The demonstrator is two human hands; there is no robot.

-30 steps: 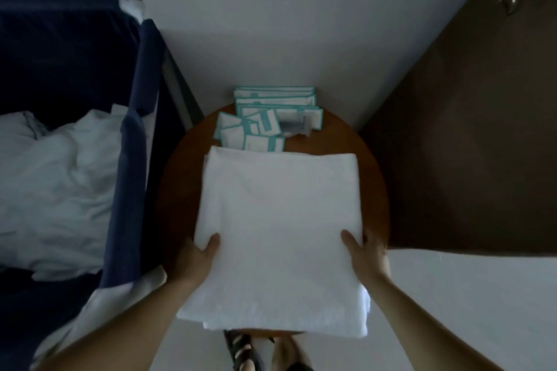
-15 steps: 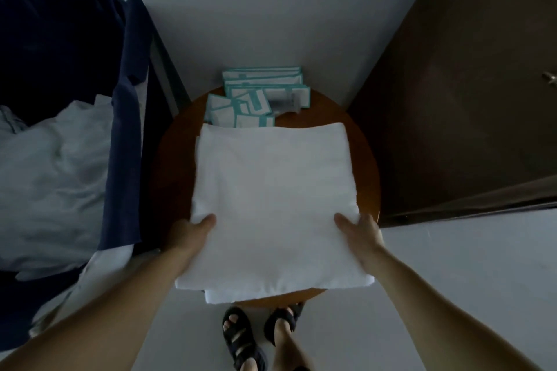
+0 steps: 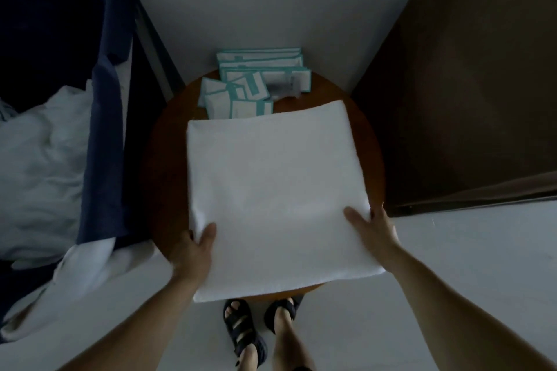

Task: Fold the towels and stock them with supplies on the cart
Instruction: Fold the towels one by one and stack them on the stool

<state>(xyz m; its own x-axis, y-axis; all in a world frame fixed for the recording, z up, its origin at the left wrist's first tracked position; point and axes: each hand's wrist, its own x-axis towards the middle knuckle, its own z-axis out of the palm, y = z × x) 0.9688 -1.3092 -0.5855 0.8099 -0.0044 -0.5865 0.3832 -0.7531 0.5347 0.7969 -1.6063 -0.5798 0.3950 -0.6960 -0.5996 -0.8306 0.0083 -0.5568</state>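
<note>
left hand and right hand each pinch a side edge of the folded white square towel, thumbs on top. its near edge overhangs the round brown wooden table, far edge right up against the teal-trimmed white packets. navy fabric cart bag crowds the table's left rim.

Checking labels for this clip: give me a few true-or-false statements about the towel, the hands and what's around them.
1. Both the left hand and the right hand grip the folded towel. True.
2. The table under it is square. False: it is round.
3. Teal-edged packets lie at the table's far side. True.
4. The white linen on the left is neatly folded. False: it is crumpled.
</note>
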